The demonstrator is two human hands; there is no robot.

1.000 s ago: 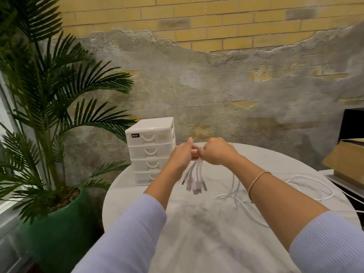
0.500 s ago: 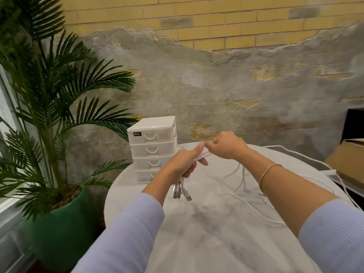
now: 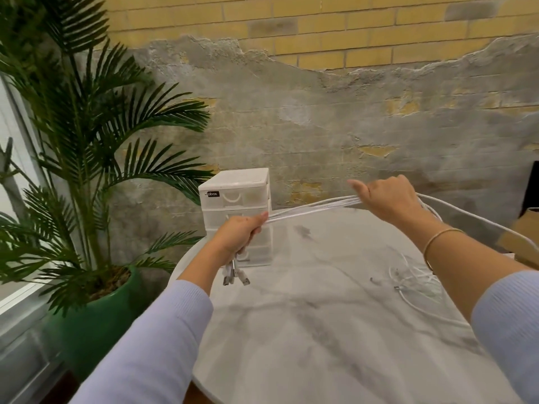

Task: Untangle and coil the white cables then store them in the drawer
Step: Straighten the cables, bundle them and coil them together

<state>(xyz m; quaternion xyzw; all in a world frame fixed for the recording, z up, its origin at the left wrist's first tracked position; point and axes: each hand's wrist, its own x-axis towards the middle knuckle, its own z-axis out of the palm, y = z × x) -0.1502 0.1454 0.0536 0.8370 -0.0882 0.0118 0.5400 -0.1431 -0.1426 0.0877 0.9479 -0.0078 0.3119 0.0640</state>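
Note:
Several white cables (image 3: 312, 209) run taut in a bundle between my two hands above the round marble table (image 3: 320, 330). My left hand (image 3: 239, 234) grips the bundle near its plug ends (image 3: 234, 275), which hang down below the fist. My right hand (image 3: 385, 196) holds the bundle farther right and higher, with the cables passing through its fingers. Behind that hand the cables trail over the table's right side, and loose ends lie on the table (image 3: 414, 282). A white drawer unit (image 3: 237, 199) stands at the table's back left, drawers closed, partly hidden by my left hand.
A tall palm (image 3: 87, 141) in a green pot (image 3: 96, 322) stands left of the table, its fronds reaching near the drawer unit. A cardboard box (image 3: 522, 237) sits at the right edge. A brick and plaster wall runs behind.
My hands have drawn apart: the right hand slid right and up along the cables, stretching the bundle taut. The left hand stayed low near the drawer unit, gripping the plug ends.

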